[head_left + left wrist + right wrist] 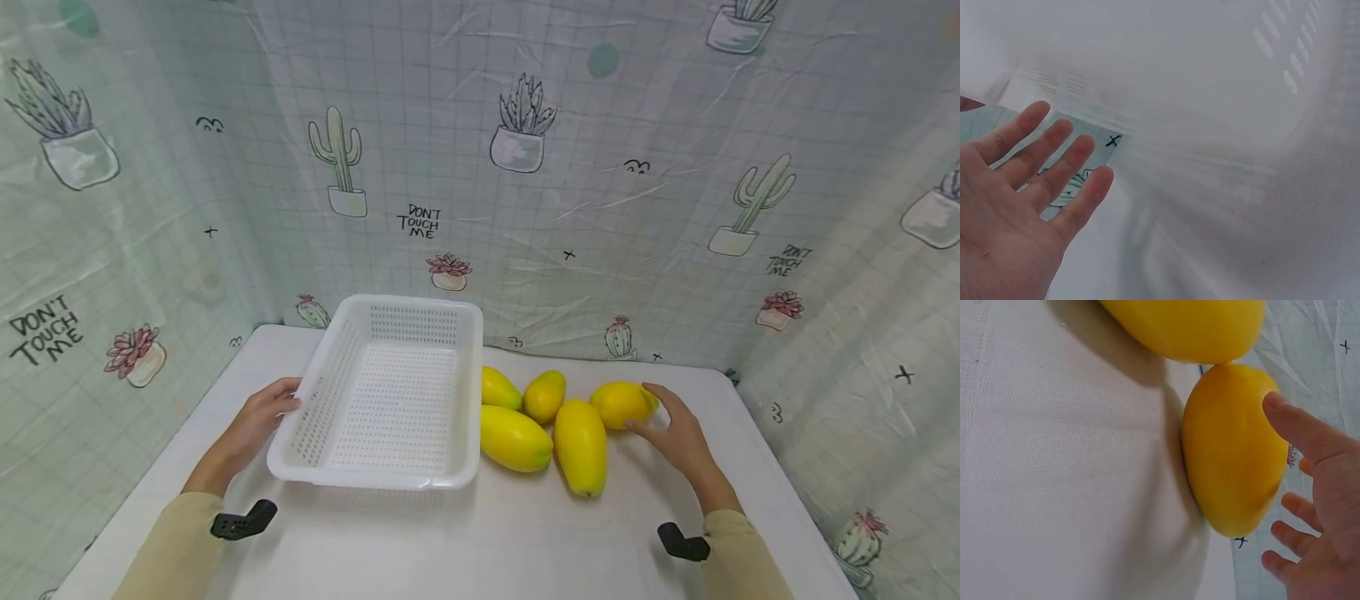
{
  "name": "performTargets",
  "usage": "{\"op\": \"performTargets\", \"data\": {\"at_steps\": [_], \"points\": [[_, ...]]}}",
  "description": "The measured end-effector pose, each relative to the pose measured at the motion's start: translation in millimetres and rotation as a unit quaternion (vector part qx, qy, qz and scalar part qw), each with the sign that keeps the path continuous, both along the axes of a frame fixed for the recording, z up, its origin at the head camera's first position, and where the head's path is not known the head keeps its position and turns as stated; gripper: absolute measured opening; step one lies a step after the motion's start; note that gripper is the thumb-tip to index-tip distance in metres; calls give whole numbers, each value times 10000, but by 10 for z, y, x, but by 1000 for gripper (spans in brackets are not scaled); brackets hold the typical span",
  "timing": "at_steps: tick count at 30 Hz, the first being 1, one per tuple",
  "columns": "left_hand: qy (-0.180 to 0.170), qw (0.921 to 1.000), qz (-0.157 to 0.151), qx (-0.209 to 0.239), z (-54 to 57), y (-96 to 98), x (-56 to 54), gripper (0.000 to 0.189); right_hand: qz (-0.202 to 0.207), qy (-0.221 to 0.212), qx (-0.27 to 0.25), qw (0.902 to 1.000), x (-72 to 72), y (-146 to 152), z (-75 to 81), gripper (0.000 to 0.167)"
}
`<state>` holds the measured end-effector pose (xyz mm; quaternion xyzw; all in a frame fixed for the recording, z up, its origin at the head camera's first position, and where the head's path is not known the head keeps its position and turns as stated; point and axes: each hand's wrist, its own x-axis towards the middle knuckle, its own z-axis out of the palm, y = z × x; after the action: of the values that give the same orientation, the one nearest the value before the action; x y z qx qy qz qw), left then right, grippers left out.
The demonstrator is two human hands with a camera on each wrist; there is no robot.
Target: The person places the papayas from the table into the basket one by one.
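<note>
Left hand (257,423) straight-fingered against perforated basket (401,404), centre-left; right hand (681,435) loosely spread at smooth ovoid fruit (618,405), centre-right

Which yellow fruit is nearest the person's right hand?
The rightmost fruit: its right end lies between thumb and forefinger of the right hand; the others all lie farther left.

The table (570,550) is white. Toward its far left corner there is a white plastic basket (393,408); the rim hides its outer bottom. To the right of it, nearer to the far edge, lie five yellow mangoes (581,447), one being closest to the right edge.
</note>
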<state>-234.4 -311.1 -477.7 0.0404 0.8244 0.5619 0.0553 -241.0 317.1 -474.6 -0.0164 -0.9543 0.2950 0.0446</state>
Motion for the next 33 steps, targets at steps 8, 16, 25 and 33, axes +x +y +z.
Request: {"op": "performTargets", "data": {"at_steps": [8, 16, 25, 33], "points": [[-2, 9999, -38, -95, -22, 14, -16, 47, 51, -62, -45, 10000, -41, 26, -39, 88], [-4, 10000, 0, -70, -14, 6, -15, 47, 56, -98, -49, 9999, -95, 42, -92, 90], [39, 10000, -51, 28, -11, -24, -13, 48, 198, -90, -71, 9997, -138, 39, -115, 94], [-188, 9998, 57, 1, 8, -10, -38, 47, 264, -118, -149, 9995, -152, 47, -102, 94]]}}
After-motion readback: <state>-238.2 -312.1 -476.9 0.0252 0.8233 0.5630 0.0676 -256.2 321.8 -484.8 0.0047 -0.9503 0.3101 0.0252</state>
